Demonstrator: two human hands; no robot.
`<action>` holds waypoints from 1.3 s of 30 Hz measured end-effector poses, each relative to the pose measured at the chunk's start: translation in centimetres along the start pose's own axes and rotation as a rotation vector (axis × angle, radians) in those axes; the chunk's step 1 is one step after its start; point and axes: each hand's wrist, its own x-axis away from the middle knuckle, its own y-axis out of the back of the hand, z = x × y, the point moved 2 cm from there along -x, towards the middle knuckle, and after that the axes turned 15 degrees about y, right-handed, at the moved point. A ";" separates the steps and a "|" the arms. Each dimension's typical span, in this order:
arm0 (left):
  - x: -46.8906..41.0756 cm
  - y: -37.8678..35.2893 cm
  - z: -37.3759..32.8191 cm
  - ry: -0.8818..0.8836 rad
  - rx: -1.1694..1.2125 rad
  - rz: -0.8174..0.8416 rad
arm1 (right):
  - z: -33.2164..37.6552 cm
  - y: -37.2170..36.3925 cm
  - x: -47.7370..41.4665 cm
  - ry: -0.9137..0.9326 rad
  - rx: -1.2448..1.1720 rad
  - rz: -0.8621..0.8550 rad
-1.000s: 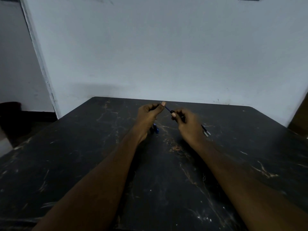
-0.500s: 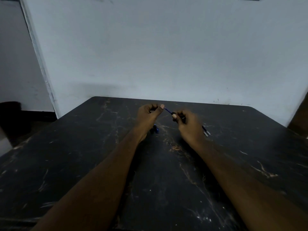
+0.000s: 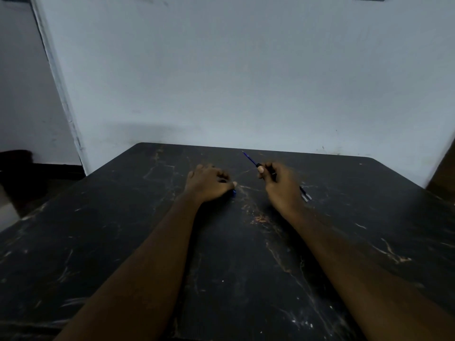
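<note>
My right hand [image 3: 280, 185] grips a dark pen [image 3: 305, 193] by its barrel. A thin blue refill [image 3: 249, 158] sticks out of the pen's front, pointing up and to the left. The pen's rear end shows below my palm. My left hand [image 3: 208, 183] rests low on the black table [image 3: 123, 242] with its fingers curled. A small blue piece [image 3: 233, 192] lies at the edge of that hand, just under the thumb. Whether the fingers hold it is hidden.
The black table is worn, with pale scratches, and its far edge meets a white wall [image 3: 246, 82]. A dark gap of floor [image 3: 22, 173] opens to the left of the table.
My left hand let go of the refill's tip and dropped left and down onto the table by the blue piece. My right hand shifted right with the pen, leaving the refill bare.
</note>
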 end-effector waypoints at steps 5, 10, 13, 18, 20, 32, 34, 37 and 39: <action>0.4 0.0 -0.3 0.001 0.026 0.010 | 0.0 -0.1 0.0 0.022 0.006 -0.013; 0.8 -0.2 -1.1 -0.020 0.169 0.006 | -0.2 -0.1 -0.1 0.022 0.003 -0.017; 0.7 0.0 -1.2 -0.019 0.298 -0.008 | -0.3 -0.2 -0.1 0.017 0.001 -0.013; 0.8 0.4 -1.6 -0.034 0.593 0.120 | -0.2 -0.1 -0.1 0.011 0.011 -0.021; 0.8 0.9 -1.7 -0.023 0.744 0.132 | -0.2 -0.1 -0.1 0.002 0.003 -0.021; -0.4 1.8 -0.5 0.191 1.549 0.070 | 0.5 0.0 -0.1 0.000 -0.004 0.016; -0.5 1.8 -0.5 0.181 1.551 0.082 | 0.7 0.0 0.0 -0.010 -0.016 0.024; -0.4 1.7 -0.5 0.176 1.534 0.080 | 0.7 0.0 0.0 -0.026 -0.010 0.053; -0.4 1.6 -0.6 0.172 1.524 0.081 | 0.7 0.0 0.0 -0.022 -0.004 0.062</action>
